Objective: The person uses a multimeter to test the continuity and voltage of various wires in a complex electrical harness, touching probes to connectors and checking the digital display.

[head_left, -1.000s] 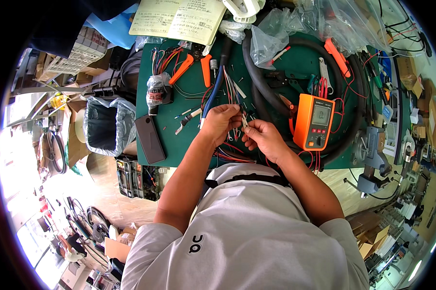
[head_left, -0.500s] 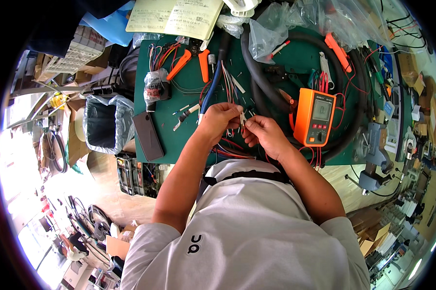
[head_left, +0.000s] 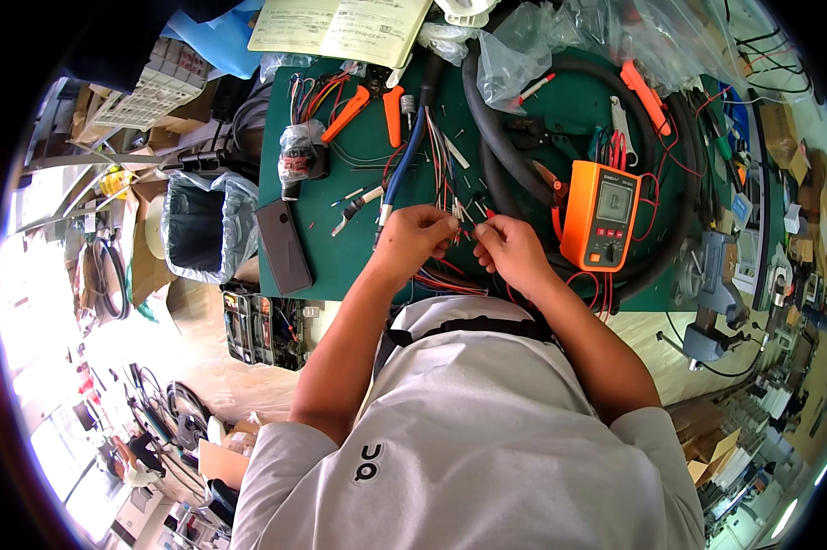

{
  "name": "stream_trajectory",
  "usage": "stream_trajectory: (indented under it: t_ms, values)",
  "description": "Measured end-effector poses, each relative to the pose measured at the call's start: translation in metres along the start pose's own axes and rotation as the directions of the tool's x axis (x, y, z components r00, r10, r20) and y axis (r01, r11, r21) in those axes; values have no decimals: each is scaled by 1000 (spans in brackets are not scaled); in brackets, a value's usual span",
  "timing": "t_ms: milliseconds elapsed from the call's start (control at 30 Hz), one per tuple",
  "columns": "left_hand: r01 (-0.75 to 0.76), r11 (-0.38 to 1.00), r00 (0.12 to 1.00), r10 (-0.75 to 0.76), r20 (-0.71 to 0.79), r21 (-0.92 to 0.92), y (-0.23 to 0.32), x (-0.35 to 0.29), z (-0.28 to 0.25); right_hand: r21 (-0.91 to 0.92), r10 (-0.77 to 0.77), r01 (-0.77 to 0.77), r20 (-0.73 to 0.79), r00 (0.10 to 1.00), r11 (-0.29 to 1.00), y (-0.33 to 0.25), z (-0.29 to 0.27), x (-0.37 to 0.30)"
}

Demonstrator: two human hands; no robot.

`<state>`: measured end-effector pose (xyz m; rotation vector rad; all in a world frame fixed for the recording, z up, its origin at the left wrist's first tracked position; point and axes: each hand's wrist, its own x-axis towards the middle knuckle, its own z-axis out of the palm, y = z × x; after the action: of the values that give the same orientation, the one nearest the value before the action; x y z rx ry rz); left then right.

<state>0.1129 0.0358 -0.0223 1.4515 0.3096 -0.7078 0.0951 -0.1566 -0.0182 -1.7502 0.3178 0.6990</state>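
My left hand (head_left: 420,240) is closed in a pinch on the ends of several thin wires (head_left: 443,179), which come down from a thick black cable (head_left: 429,82). Close to its right, my right hand (head_left: 516,255) has its thumb and forefinger drawn together. A small red piece (head_left: 490,213) shows at its fingertips; what the fingers hold is too small to make out. Beside the thin wires runs a thick blue wire (head_left: 402,174). Right of my right hand stands an orange multimeter (head_left: 600,215) with its display lit and red leads (head_left: 597,286) below it.
Orange-handled pliers (head_left: 347,115), a taped bundle of coloured wires (head_left: 296,156) and a dark phone (head_left: 283,246) lie on the left of the green mat (head_left: 340,261). A notebook (head_left: 340,27) and plastic bags (head_left: 514,64) are at the back. Black cable loops (head_left: 684,202) lie right, near a vise (head_left: 714,284).
My hands have drawn slightly apart, the right one leaving the wire ends. The small red piece now shows by its fingertips. The left hand keeps its pinch.
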Motion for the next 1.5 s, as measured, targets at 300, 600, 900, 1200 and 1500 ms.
stream_trajectory:
  t_ms: [300, 600, 900, 1200, 1500]
  values:
    - [-88, 974, 921, 159, -356, 208, -22, -72, -40, -576, -189, 306, 255, 948, 758, 18, 10, -23]
    - [41, 780, 785, 361, -502, 625, -93, -101, 0, -664, -401, 424, 200, 894, 616, 28, 33, -4]
    - [14, 753, 747, 429, -507, 658, -118, -96, 5, 155, -88, 81, 34, 996, 985, 8, 23, 8]
    - [-139, 884, 815, 358, -455, 447, -95, -107, 16, -420, -368, 523, 398, 840, 741, 34, 17, 4]
    - [-143, 731, 927, 336, -169, 667, -70, -129, 27, -520, -421, 648, 496, 760, 557, 28, 30, -7]
